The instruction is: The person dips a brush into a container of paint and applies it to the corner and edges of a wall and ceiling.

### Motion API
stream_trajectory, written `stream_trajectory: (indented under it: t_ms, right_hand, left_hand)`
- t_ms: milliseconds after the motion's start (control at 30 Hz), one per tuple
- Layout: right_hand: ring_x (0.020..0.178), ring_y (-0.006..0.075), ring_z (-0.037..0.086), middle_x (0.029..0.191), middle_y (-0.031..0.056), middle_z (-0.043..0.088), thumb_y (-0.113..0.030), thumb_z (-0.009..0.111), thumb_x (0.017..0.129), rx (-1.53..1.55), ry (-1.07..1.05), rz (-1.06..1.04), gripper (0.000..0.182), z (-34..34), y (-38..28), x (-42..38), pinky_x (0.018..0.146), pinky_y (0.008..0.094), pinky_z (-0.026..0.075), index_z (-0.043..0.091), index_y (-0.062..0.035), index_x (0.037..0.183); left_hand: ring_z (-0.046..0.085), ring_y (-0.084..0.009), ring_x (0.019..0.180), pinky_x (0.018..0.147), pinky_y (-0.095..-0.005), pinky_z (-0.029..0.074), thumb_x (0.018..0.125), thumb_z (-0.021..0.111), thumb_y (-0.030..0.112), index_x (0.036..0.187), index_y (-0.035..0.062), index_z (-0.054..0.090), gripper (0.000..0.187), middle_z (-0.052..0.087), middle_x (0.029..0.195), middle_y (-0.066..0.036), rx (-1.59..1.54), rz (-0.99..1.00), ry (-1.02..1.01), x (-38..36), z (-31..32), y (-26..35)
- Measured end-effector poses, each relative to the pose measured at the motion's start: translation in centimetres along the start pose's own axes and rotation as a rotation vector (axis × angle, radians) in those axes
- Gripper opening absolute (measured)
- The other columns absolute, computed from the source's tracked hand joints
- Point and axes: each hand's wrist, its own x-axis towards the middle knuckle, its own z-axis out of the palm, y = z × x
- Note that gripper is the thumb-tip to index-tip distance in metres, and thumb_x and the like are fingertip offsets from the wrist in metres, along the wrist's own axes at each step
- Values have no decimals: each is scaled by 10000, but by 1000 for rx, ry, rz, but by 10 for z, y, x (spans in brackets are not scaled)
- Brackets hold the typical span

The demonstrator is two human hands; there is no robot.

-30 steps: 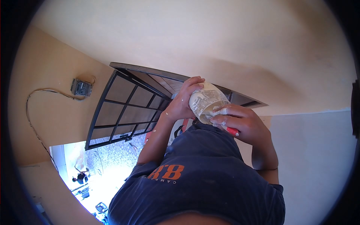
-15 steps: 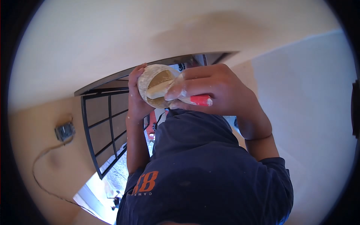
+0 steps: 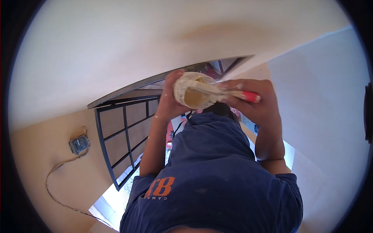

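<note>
White-smeared container [image 3: 180,92], our left hand [image 3: 170,93] curled round it; red-ended paintbrush [image 3: 239,94], handle pinched by our right hand's [image 3: 262,108] fingers, more handle exposed than half-second ago.

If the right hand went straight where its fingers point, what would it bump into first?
Probably the pale container in the left hand. It looks just ahead of the right hand, though depth is hard to tell.

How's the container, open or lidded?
Open: the container in the left hand has no lid; its yellowish inside shows beside the brush. How full, cannot tell.
</note>
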Motion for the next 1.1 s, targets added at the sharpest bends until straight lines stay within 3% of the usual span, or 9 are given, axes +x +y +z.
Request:
stream_trajectory:
  t_ms: [33, 67, 233, 267, 633, 700, 800, 1100]
  right_hand:
    - [673, 211, 634, 814, 106, 647, -172, 687, 714, 56, 29, 78, 221, -2, -4, -2, 621, 276, 495, 647, -42, 888]
    - [685, 166, 635, 804, 112, 651, -117, 679, 721, 74, 50, 77, 189, -4, -7, -4, 619, 253, 490, 639, -6, 869]
    - [700, 136, 622, 804, 135, 648, -29, 650, 729, 247, 140, 144, 144, -3, -12, -17, 622, 230, 487, 616, 48, 846]
    - [705, 135, 618, 802, 144, 646, -2, 637, 732, 241, 151, 162, 129, -3, -11, -20, 624, 229, 488, 609, 63, 839]
    - [675, 155, 606, 791, 154, 634, 5, 620, 747, 236, 477, -14, 96, -3, -7, -44, 610, 248, 491, 591, 59, 821]
    - [643, 211, 597, 770, 141, 595, -61, 579, 794, 113, 560, -93, 124, -4, -3, -45, 569, 346, 529, 543, 53, 826]
    - [634, 213, 590, 766, 137, 581, -81, 574, 800, 135, 599, -85, 154, -3, 5, -42, 570, 357, 529, 534, 61, 843]
    - [653, 282, 593, 803, 151, 563, -103, 581, 798, 330, 631, -236, 175, -2, 0, -33, 555, 390, 534, 515, 42, 869]
  left_hand:
    - [409, -311, 1148, 931, -377, 382, 432, 860, 136, 1218, 90, 316, 958, 379, 1221, -166, 12, 6, 14, 0, 0, 2]
    - [408, -308, 1148, 936, -374, 376, 429, 857, 131, 1224, 91, 312, 965, 377, 1221, -164, 10, -9, -5, -1, 1, 3]
    - [416, -309, 1128, 940, -370, 367, 466, 822, 138, 1246, 91, 295, 942, 379, 1205, -160, -7, -64, -63, -2, 2, 7]
    - [439, -240, 1128, 927, -347, 381, 439, 859, 176, 1261, 87, 285, 1007, 409, 1216, -112, 42, -56, -55, -3, 2, 8]
    - [432, -225, 1127, 943, -342, 361, 477, 841, 159, 1245, 84, 286, 950, 428, 1186, -99, -38, -145, -29, -1, 8, 23]
    - [467, -274, 1081, 899, -353, 401, 508, 829, 217, 1232, 63, 295, 913, 419, 1165, -143, -14, -62, -7, 1, 7, 24]
    - [425, -224, 1138, 951, -345, 354, 500, 843, 180, 1245, 77, 282, 937, 427, 1197, -101, -77, -148, -22, 3, 4, 34]
    - [465, -268, 1085, 908, -349, 393, 514, 830, 224, 1239, 49, 278, 929, 431, 1164, -145, -98, -55, 25, 12, 6, 35]
